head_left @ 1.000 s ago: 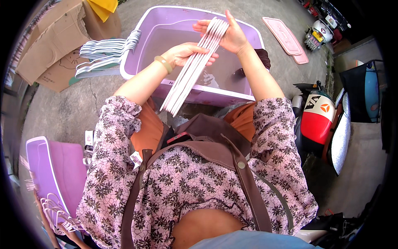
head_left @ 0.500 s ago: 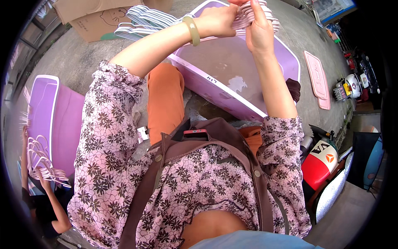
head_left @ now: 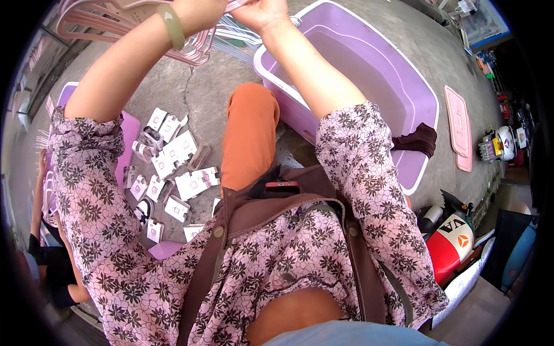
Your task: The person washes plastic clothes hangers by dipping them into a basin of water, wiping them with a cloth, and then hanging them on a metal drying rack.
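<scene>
A bundle of pink clothes hangers [head_left: 95,27] spreads across the upper left, partly cut off by the frame's edge. My left hand [head_left: 202,12], with a pale green bangle on its wrist, is closed around the bundle. Pink hanger ends also reach my right hand [head_left: 264,12], which seems closed on them, though its fingertips pass out of frame. Behind and below the hands, light blue hangers [head_left: 245,36] lie against the corner of a large purple tub [head_left: 271,69].
Brown cloth [head_left: 416,141] hangs over the tub's right rim. Pink lids [head_left: 456,124] lie on the concrete beyond. Several small white packages [head_left: 182,147] are scattered at left, near another purple tub [head_left: 131,130] and another person's arm [head_left: 39,193]. A red and white object [head_left: 453,245] stands at right.
Both hands have moved left with the pink hangers, from over the tub to beside it. The view has shifted, bringing the scattered white packages into sight.
</scene>
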Motion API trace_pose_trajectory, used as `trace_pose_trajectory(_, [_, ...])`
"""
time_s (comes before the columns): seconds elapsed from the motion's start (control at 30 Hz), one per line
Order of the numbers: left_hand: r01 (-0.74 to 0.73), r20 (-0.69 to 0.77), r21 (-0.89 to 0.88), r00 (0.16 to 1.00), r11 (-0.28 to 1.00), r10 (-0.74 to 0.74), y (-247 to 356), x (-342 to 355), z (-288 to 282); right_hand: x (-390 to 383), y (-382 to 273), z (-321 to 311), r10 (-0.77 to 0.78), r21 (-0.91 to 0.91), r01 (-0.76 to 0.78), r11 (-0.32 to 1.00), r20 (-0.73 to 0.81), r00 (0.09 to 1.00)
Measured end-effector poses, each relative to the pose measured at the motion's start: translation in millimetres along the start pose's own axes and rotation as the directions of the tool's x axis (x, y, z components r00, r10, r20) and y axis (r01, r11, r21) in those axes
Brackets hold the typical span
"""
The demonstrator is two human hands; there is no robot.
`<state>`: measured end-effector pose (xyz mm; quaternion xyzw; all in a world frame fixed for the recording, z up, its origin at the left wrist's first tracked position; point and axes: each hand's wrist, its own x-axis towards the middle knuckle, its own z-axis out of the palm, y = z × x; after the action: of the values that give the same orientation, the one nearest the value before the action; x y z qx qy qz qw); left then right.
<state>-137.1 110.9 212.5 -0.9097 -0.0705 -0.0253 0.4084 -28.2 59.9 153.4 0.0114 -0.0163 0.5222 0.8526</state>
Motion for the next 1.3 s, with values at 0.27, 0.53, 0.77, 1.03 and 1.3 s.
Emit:
trace_pose_trajectory(0.27, [-0.181, 0.182, 0.142, 0.971, 0.973, 0.154, 112, 46, 94, -8, -40, -120, -0.145, 0.032, 0.155, 0.987, -0.221, 0.965])
trace_pose_trajectory(0.53, [-0.019, 0.060, -0.145, 0.998, 0.989, 0.028, 155, 62, 151, -87, -114, -136, 0.085, -0.413, -0.294, 0.862, -0.454, 0.887])
trace_pose_trajectory(0.77, [-0.132, -0.134, -0.094, 0.984, 0.987, 0.118, 157, 78, 172, -100, -126, -154, -0.374, -0.908, -0.199, 0.368, -0.341, 0.862])
trace_pose_trajectory(1.03, [-0.120, -0.133, -0.167, 0.986, 0.979, 0.098, 155, 56, 175, -76, -78, -176, -0.265, -0.687, -0.199, -0.699, -0.009, 0.964])
trace_pose_trajectory(1.3, [-0.031, -0.065, -0.501, 0.998, 0.865, -0.002, 162, 46, 180, -77, -60, -184, -0.386, -0.844, -0.277, -0.459, -0.091, 0.918])
